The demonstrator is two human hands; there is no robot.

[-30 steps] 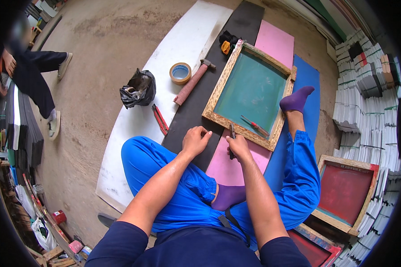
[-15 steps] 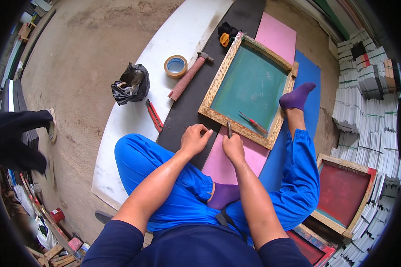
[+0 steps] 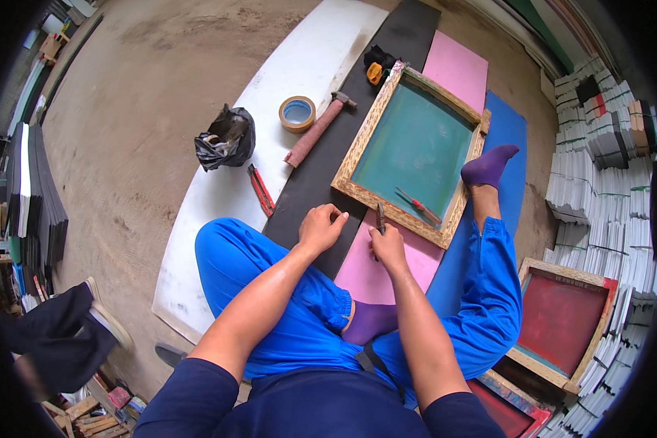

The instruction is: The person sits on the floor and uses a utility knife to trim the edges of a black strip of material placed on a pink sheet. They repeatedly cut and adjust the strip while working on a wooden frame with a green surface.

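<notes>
My right hand is closed round a pair of pliers, whose dark jaws point toward the near rail of a wooden screen-printing frame. Whether the jaws touch the wood is unclear. Left of it, over the black mat, my left hand is curled with thumb and forefinger together; anything between them is too small to make out. Green mesh fills the frame, and a red-handled screwdriver lies across its near corner. My right foot, in a purple sock, rests against the frame's right side.
A hammer with a wrapped handle, a tape roll, a red utility knife and a black plastic bag lie to the left. Paper stacks and a red-mesh frame stand right. Someone's dark-trousered leg is at far left.
The pliers have lifted and tilted in my right hand, with a handle now showing below the fingers. My left hand has barely moved. At far left the other person's leg has moved nearer.
</notes>
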